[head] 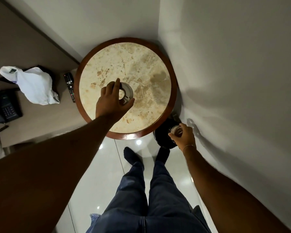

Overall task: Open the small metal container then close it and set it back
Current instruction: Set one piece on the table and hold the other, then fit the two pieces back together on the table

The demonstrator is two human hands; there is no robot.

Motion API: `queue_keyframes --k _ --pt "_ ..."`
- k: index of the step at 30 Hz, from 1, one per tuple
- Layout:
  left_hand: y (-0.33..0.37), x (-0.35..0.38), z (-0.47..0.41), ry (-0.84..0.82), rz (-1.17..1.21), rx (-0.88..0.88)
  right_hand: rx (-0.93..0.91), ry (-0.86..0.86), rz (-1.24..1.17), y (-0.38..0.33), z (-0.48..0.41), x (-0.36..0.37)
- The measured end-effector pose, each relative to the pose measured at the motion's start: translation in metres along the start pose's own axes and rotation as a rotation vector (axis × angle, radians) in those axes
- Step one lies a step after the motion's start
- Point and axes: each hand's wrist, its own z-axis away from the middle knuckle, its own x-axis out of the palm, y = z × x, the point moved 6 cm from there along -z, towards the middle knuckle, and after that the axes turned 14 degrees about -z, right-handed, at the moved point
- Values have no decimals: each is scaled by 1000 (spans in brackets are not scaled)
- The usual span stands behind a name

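Note:
The small metal container (127, 91) stands on the round marble table (133, 61), a little left of its middle. My left hand (111, 101) wraps around it from the near side, with thumb and fingers on its wall. Its top looks open, and a round hole shows. My right hand (185, 137) is off the table to the right, low beside the wall. Its fingers are closed on a small round shiny piece (175, 129) that looks like the lid.
A black round bin (163, 140) sits on the floor under my right hand, between table and wall. Left of the table a lower surface holds a TV remote (70, 84), a white plastic bag (35, 86) and a black telephone (7, 106). White walls close the corner.

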Motion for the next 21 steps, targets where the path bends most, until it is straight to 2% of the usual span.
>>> queue_keyframes --k 5,10,11,13,15,16,18,21 --pt "-8 -3 6 -2 19 -19 -85 -18 75 -5 7 -1" --pt "-13 -7 15 2 47 -29 -74 48 -43 -9 17 -4" --pt "-14 -7 16 3 57 -30 -25 63 -157 -10 17 -5" --pt "-14 -8 19 -7 95 -26 169 80 -598 -9 19 -6" --pt "-11 -7 20 -43 133 0 362 17 -1017 -10 21 0" --pt "-8 -9 20 -60 144 26 407 -31 -1151 -17 22 2" --pt "3 -17 20 -86 152 91 419 -99 -1323 -38 23 2" --pt "27 -39 16 -102 171 197 372 -259 -1460 -89 27 7"
